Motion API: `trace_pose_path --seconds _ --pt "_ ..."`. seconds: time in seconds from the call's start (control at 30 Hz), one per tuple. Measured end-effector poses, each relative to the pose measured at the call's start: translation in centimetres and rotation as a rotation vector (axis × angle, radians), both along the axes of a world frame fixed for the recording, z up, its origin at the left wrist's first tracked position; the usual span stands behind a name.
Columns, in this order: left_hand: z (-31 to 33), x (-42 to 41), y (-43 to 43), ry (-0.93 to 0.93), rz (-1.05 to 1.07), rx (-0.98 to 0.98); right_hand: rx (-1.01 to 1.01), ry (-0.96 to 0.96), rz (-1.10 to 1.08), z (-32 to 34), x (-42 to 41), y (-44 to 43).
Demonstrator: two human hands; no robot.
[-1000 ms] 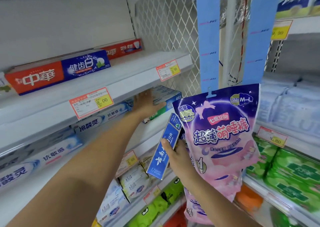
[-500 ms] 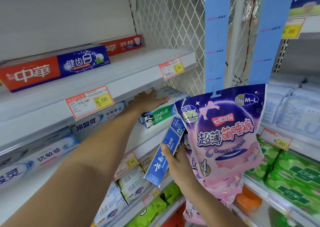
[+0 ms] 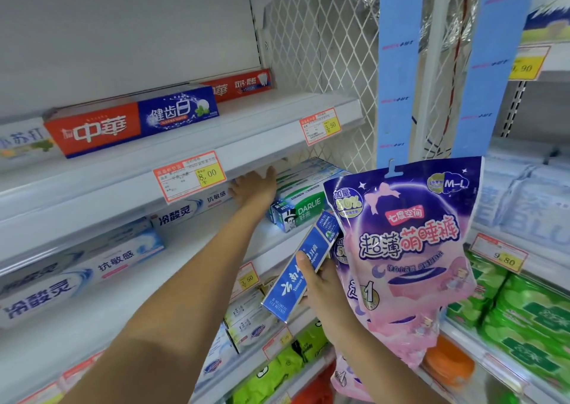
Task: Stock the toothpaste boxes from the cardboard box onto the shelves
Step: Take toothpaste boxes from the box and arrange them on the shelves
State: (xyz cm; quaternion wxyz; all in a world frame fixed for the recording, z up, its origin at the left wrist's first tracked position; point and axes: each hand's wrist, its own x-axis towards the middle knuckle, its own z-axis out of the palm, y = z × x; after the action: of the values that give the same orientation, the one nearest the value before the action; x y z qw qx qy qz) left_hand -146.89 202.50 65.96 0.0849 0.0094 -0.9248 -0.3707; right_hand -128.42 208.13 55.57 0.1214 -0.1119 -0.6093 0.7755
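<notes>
My left hand (image 3: 254,184) reaches under the upper shelf (image 3: 240,153) with straight fingers and rests on the left side of the green and white Darlie toothpaste boxes (image 3: 303,203) stacked on the middle shelf (image 3: 191,249). My right hand (image 3: 320,283) grips a blue toothpaste box (image 3: 300,268), tilted with its top end up to the right, in front of the shelves. The cardboard box is out of view.
A purple and pink hanging pack (image 3: 410,249) dangles right beside my right hand. Red and blue toothpaste boxes (image 3: 132,120) lie on the upper shelf; white ones (image 3: 92,261) fill the middle shelf's left. A wire mesh panel (image 3: 320,49) closes the back. Green packs (image 3: 530,317) sit at right.
The Darlie boxes have slid forward toward the shelf edge, their front label now showing. My left hand now lies more on their left side. The blue box in my right hand barely moved.
</notes>
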Motion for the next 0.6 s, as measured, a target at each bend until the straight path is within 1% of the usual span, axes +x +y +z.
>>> trace_pose_path --seconds 0.03,0.1,0.17,0.2,0.3,0.37,0.43,0.5,0.57,0.6 --pt "-0.5 0.1 -0.4 -0.052 0.089 0.202 0.003 -0.005 -0.003 -0.1 0.0 0.0" --pt "-1.0 0.1 -0.4 -0.184 0.145 0.615 -0.005 -0.015 -0.008 -0.2 0.0 0.0" --pt "-0.8 0.5 0.7 -0.238 0.109 0.846 -0.012 -0.036 -0.011 -0.3 0.2 0.0" --pt "-0.7 0.7 1.2 -0.225 0.107 0.882 -0.009 -0.053 -0.012 -0.4 0.3 -0.1" --pt "-0.6 1.7 2.1 -0.153 0.107 0.913 0.004 -0.075 0.003 -0.4 0.8 -0.4" --pt "-0.4 2.6 1.8 -0.195 0.086 0.918 0.016 -0.083 0.022 -0.3 1.1 -0.6" --pt "-0.1 3.2 0.9 -0.248 0.014 0.890 0.026 -0.076 0.039 0.0 1.4 -1.0" --pt "0.8 5.0 -0.2 -0.286 -0.066 0.800 0.037 -0.060 0.055 0.7 1.9 -1.5" --pt "1.7 7.6 -1.8 -0.223 -0.129 0.576 0.063 -0.026 0.074 1.7 2.5 -2.2" --pt "1.8 9.1 -2.9 -0.179 -0.180 0.513 0.084 -0.007 0.083 2.2 2.9 -2.5"
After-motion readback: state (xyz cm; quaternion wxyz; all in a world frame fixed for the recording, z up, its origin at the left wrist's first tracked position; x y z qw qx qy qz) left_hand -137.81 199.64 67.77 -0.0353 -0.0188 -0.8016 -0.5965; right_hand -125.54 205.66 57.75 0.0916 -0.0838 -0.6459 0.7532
